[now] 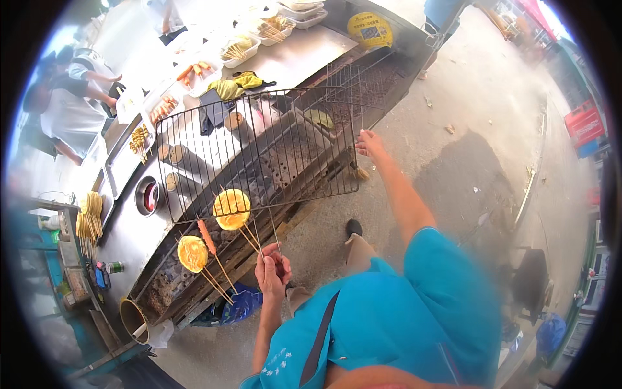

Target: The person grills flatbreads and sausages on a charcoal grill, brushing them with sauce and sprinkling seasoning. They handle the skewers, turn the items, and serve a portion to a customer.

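My left hand (273,272) grips the long wire handle of a wire grill rack (301,141), which is tilted up over a charcoal trough grill (218,228). My right hand (371,143) reaches out by the far right edge of the rack, fingers partly curled; whether they touch its wire I cannot tell. Close to my left hand, a round golden flat cake (232,208) on two sticks lies behind the rack's lower bars. A second round cake (192,254) and a sausage (207,237) on a stick lie over the grill's near-left end.
A metal counter (126,233) beyond the grill holds a steel bowl (146,195) of red liquid, shaker cans (178,153), a yellow-and-dark glove (226,90) and trays of skewers (163,109). People (73,107) stand across it. A yellow hand fan (369,30) bears writing.
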`<action>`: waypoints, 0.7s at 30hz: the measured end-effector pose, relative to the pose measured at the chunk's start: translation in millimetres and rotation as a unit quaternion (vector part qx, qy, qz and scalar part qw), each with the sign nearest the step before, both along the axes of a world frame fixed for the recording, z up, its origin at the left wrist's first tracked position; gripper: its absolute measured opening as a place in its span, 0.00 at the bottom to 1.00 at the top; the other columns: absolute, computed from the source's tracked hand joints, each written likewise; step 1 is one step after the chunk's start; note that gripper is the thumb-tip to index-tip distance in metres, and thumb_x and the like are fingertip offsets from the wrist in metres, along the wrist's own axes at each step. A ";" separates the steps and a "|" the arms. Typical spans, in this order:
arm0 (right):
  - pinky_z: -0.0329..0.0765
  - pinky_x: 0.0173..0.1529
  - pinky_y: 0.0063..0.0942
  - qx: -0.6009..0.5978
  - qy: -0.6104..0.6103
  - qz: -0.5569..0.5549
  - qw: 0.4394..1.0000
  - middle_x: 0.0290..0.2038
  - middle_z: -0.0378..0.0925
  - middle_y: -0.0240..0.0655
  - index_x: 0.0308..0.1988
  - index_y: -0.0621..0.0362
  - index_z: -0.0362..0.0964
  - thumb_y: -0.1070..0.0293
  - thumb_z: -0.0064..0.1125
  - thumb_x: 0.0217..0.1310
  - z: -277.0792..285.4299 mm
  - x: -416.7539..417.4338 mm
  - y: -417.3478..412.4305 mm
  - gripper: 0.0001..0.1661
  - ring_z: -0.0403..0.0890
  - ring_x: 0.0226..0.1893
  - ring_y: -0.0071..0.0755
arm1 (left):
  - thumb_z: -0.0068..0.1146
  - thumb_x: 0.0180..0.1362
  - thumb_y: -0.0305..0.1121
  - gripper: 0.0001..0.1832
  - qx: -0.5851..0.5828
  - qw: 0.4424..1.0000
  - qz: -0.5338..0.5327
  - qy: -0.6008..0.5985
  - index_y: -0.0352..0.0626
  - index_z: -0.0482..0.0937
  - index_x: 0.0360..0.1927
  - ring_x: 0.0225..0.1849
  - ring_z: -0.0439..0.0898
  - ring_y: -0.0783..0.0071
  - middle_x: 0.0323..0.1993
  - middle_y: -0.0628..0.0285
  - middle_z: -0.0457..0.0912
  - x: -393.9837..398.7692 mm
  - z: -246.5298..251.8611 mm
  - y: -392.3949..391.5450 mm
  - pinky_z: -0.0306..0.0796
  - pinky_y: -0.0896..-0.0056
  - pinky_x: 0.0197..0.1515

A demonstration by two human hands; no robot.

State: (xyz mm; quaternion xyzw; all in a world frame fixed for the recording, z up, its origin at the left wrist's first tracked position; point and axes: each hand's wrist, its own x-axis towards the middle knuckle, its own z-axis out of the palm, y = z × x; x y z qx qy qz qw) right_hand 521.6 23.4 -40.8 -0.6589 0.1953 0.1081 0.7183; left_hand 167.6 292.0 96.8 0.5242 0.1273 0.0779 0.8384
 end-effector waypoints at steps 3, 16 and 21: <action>0.75 0.27 0.22 0.146 -0.029 0.103 0.983 0.31 0.74 0.31 0.46 0.59 0.67 0.60 0.52 0.62 -8.0 29.2 -27.7 0.17 0.75 0.23 0.22 | 0.36 0.67 0.46 0.22 -0.006 0.999 -0.029 0.015 0.37 0.67 0.51 0.13 0.59 0.86 0.19 0.65 0.66 62.4 -7.4 -60.4 0.52 0.86 0.13; 0.74 0.25 0.19 -0.132 -0.163 0.072 0.975 0.25 0.72 0.31 0.45 0.64 0.67 0.65 0.46 0.65 103.0 44.5 -283.9 0.14 0.73 0.20 0.20 | 0.31 0.68 0.46 0.21 -0.084 0.990 -0.054 0.094 0.41 0.65 0.51 0.12 0.58 0.86 0.20 0.65 0.68 229.5 -68.3 -208.5 0.52 0.86 0.14; 0.74 0.25 0.19 -0.081 -0.135 0.062 0.986 0.26 0.72 0.31 0.44 0.64 0.67 0.66 0.46 0.65 109.9 2.3 -282.6 0.13 0.73 0.20 0.20 | 0.31 0.68 0.46 0.20 -0.117 0.989 -0.027 0.084 0.42 0.64 0.52 0.13 0.60 0.85 0.21 0.65 0.68 291.9 -102.6 -257.0 0.53 0.86 0.13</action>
